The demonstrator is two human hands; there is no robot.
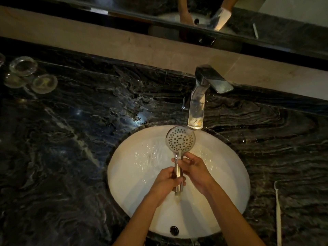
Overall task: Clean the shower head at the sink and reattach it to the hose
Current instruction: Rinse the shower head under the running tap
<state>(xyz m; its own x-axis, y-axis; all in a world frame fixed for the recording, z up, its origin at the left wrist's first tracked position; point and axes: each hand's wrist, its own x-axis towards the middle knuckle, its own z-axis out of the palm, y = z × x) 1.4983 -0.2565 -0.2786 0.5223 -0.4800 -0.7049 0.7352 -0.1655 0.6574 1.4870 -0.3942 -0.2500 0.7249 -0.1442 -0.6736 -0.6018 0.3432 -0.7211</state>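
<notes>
Both my forearms reach up from the bottom edge over the white sink (124,189), set into the dark marbled bench (62,157). My left hand (166,181) is closed around the lower part of the chrome handle of the shower head (180,139). My right hand (193,167) grips the same handle just above it, fingers curled round the neck. The round, hole-dotted face points up at me, held above the basin right under the spout of the tap (197,110). Water ripples in the bowl. Glass dishes (32,75) sit well apart at the far left of the bench.
</notes>
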